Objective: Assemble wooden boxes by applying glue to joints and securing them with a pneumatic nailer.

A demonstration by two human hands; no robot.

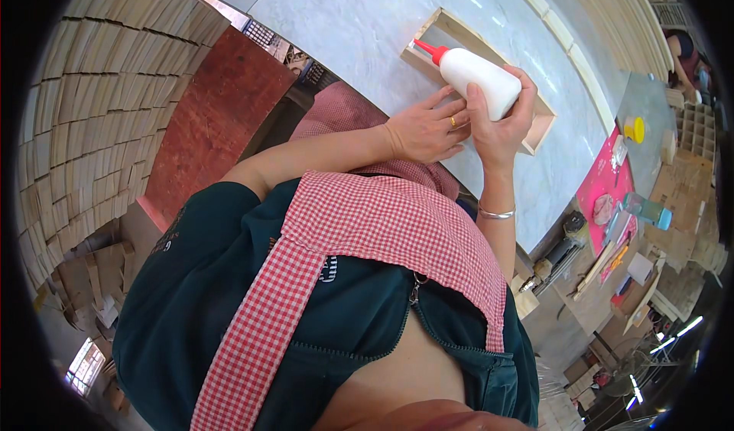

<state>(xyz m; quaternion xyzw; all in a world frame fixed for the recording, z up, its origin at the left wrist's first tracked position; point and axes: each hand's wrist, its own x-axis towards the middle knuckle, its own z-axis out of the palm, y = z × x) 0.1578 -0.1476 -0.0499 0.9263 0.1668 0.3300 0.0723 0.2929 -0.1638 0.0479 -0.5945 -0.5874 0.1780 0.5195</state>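
Note:
A white squeeze bottle (475,76) with a red pointed nozzle (433,51) is gripped in my right hand (501,125). The bottle lies tilted, its nozzle toward the far left over one corner of a shallow rectangular wooden frame (542,131). That frame rests on the pale marble-patterned tabletop (344,30). Close to the frame's near side, my left hand (430,131) has its fingers stretched out and appears to hold nothing; its fingertips reach the near rail, though contact is hard to tell. The bottle and my hands hide much of that rail.
Tall stacks of wooden strips (92,110) stand at the left beside a reddish-brown board (210,118). Long pale strips (569,45) line the table's far right. Beyond them are a yellow tub (634,129), a clear bottle with a blue cap (647,211) and another person (683,60).

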